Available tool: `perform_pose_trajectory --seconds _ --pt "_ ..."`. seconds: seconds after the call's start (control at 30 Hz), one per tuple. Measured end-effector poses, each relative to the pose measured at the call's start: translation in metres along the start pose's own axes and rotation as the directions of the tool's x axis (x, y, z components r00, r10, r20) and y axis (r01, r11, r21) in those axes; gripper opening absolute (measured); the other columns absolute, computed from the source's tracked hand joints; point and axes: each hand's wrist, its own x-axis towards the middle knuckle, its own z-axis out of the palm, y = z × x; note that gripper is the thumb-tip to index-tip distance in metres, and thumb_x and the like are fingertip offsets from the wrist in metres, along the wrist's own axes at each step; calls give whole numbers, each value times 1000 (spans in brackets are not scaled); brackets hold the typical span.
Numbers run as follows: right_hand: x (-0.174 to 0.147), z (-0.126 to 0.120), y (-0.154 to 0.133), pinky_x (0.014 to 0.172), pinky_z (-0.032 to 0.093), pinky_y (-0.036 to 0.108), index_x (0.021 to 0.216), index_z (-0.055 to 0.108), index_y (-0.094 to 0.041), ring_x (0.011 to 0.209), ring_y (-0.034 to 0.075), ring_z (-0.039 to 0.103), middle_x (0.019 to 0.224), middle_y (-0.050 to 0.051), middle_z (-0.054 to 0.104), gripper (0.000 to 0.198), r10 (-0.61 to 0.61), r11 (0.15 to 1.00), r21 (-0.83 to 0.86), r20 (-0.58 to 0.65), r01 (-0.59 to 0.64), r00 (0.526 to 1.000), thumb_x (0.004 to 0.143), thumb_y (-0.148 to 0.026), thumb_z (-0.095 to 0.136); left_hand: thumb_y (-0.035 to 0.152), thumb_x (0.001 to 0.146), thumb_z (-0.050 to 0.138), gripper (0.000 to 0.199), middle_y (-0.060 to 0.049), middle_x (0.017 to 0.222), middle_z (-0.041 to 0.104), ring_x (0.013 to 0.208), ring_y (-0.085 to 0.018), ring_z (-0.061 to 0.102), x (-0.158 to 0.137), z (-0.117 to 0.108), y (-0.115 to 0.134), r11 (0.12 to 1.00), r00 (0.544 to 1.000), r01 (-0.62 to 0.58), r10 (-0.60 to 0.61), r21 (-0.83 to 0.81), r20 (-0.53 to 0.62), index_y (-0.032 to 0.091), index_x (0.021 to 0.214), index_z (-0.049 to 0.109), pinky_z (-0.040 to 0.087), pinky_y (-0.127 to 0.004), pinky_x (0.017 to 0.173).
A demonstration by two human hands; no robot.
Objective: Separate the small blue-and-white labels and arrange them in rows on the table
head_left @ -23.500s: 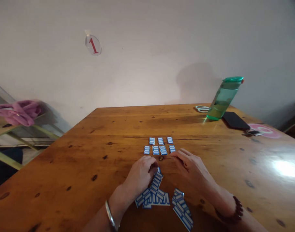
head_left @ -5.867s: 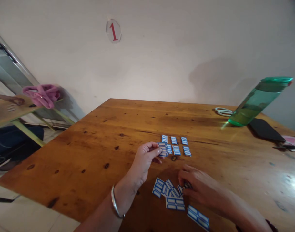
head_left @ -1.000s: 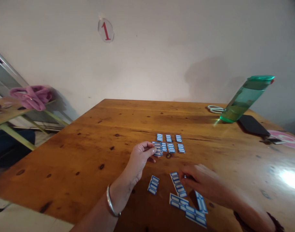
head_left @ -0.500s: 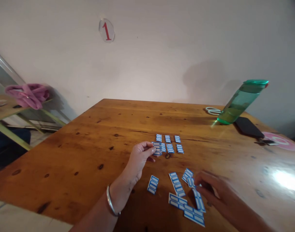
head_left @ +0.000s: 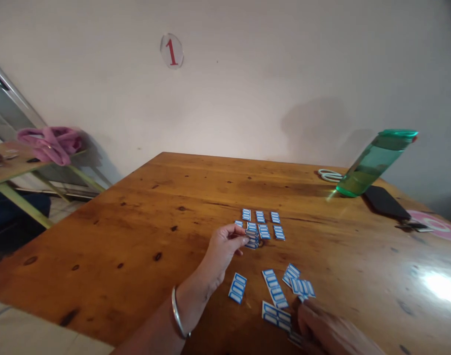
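My left hand (head_left: 227,246) is closed, with thumb and forefinger pinching a small stack of blue-and-white label sheets (head_left: 251,242). It hovers at the near side of small label sheets laid out in rows, such as this label sheet (head_left: 279,232) at the right end. At the lower right, my right hand (head_left: 318,323) is smeared by motion and its fingertips are hidden. It is over loose label sheets, covering parts of some. Near it lie a long label sheet (head_left: 275,288), a wide label sheet (head_left: 276,315) and overlapping label sheets (head_left: 303,287).
A green bottle (head_left: 375,165) stands at the back right, beside a white cable (head_left: 328,175) and a black phone-like slab (head_left: 386,201). Keys (head_left: 410,226) lie by a pink round mat (head_left: 442,226). A pink cloth (head_left: 53,143) rests on another table at left.
My left hand has shifted slightly right along the rows, uncovering a label sheet at their left end. My right hand has moved down and toward me, uncovering overlapping label sheets and covering nearer ones.
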Motion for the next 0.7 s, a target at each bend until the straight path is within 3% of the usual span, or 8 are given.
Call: perform_pose_trajectory --seconds 0.1,0.23,0.3,0.4,0.7 --pt "4 -21 -14 48 35 23 59 46 -21 52 14 51 58 0 57 17 -85 980 172 -107 103 991 75 -24 46 20 56 67 11 0 59 61 55 -13 56 -1 3 -2 998 998 56 -55 -32 42 15 60 57 40 -20 45" --pt "30 -50 -41 48 36 23 64 53 -18 53 13 48 56 -1 52 23 -3 845 521 -223 122 975 77 -35 45 27 53 71 21 -2 57 64 53 -15 60 -1 5 -3 990 990 121 -114 -79 82 14 64 59 42 -22 47" --pt "46 -58 -53 46 34 22 62 54 -18 50 11 44 54 -3 48 21 9 780 609 -242 145 970 72 -35 50 28 51 73 23 -2 57 63 49 -12 58 0 5 -5 990 993 107 -101 -89 66 14 63 60 43 -22 47" --pt "67 -57 -58 46 32 22 59 53 -17 49 10 39 52 -4 47 21 38 752 638 -296 167 954 70 -35 52 28 52 74 21 -1 57 63 46 -9 53 2 5 -6 993 996 87 -84 -80 40 13 61 61 42 -21 46" --pt "86 -41 -37 45 31 23 52 46 -19 47 10 38 48 -5 43 23 102 855 494 -459 158 883 66 -35 55 20 63 66 7 -3 61 65 53 -12 56 -3 9 -4 998 997 66 -66 4 47 14 64 66 44 -22 50"
